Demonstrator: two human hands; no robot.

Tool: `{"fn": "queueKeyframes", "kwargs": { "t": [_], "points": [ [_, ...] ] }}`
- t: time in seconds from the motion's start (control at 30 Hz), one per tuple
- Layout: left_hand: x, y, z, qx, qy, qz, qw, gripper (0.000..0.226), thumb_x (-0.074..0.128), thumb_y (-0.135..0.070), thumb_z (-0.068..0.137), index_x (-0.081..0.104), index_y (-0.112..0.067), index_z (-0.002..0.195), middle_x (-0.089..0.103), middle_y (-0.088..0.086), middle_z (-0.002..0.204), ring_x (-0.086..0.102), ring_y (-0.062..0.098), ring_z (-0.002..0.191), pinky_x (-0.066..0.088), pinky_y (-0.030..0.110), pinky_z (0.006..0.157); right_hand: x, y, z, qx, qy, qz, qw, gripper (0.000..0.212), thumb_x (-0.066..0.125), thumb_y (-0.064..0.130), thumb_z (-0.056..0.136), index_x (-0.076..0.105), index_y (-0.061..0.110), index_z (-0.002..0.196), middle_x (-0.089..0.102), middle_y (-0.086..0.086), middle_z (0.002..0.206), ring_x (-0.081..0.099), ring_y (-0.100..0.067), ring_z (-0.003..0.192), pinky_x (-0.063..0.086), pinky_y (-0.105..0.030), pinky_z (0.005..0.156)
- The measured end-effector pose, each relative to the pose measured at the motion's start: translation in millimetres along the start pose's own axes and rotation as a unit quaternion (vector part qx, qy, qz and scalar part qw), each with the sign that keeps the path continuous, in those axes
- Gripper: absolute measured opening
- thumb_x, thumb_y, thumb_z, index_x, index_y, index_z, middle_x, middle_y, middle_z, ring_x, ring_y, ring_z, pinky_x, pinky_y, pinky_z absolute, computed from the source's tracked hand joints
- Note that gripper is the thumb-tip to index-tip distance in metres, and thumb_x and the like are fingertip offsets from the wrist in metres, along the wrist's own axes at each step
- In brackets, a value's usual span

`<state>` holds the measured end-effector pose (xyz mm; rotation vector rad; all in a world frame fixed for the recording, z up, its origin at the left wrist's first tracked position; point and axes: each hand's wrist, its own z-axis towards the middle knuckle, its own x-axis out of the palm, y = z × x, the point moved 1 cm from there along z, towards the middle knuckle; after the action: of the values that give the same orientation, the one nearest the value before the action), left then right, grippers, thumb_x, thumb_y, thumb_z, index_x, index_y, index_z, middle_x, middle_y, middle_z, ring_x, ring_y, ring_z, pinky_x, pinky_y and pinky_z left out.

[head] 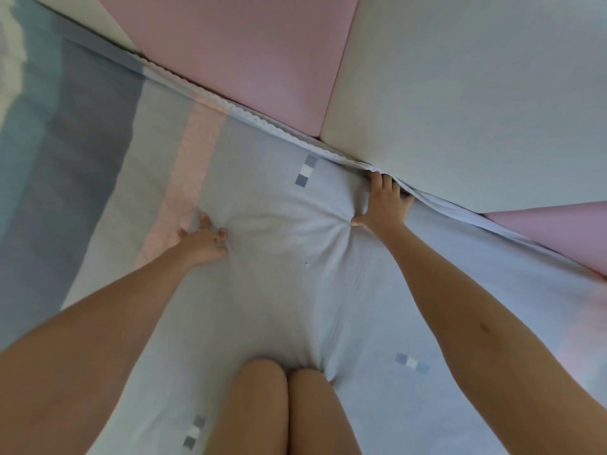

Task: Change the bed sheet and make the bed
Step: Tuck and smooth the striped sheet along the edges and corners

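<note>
A pale grey-blue bed sheet point(285, 290) with small square patches and broad pink, grey and blue stripes at its left covers the mattress. My left hand point(205, 239) presses down on the sheet beside the pink stripe, fingers bent, and the cloth puckers around it. My right hand point(382, 205) lies flat at the sheet's far edge, its fingertips pushed into the gap between the mattress and the padded wall panel. A white scalloped trim point(262, 123) runs along that edge. My knees point(289, 405) rest on the sheet at the bottom.
Padded wall panels line the far side: a pink one point(236, 50), a cream one point(460, 93), and another pink one point(558, 231) at the right. Something white and ruffled point(10, 60) shows at the far left edge.
</note>
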<state>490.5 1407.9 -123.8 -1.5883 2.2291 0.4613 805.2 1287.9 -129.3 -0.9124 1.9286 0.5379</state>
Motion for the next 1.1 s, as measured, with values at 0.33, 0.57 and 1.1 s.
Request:
{"fn": "queueKeyframes", "kwargs": {
  "t": [0.33,0.57,1.1],
  "points": [
    [-29,-144,-26,0.311,-0.325,0.07,0.89,0.048,0.063,-0.015,0.079,0.051,-0.001,0.124,0.045,0.019,0.133,0.047,0.037,0.119,0.047,0.042,0.086,27,-90,-59,0.109,-0.063,0.095,0.988,0.072,0.042,0.054,0.094,0.024,0.008,0.147,0.024,-0.012,0.154,0.014,-0.03,0.145,0.005,-0.059,0.113],
    [-40,-204,-14,0.38,-0.376,0.215,0.818,0.07,0.08,0.001,0.051,0.062,-0.009,0.117,0.061,0.018,0.114,0.062,0.031,0.06,0.036,0.023,0.043,-9,-155,-72,0.167,-0.201,0.106,0.959,0.041,0.053,0.017,0.094,0.04,0.005,0.131,0.061,-0.017,0.091,0.06,-0.038,0.09,0.042,-0.042,0.077],
    [-46,-224,-5,0.272,-0.367,-0.13,0.88,0.017,0.038,-0.012,0.097,0.046,-0.006,0.11,0.06,0.014,0.092,0.055,0.032,0.082,0.032,0.032,0.064,-1,-134,-45,0.245,-0.224,0.251,0.909,0.016,0.039,0.011,0.096,0.051,0.01,0.105,0.055,-0.005,0.075,0.052,-0.033,0.078,0.029,-0.032,0.069]
  ]
}}
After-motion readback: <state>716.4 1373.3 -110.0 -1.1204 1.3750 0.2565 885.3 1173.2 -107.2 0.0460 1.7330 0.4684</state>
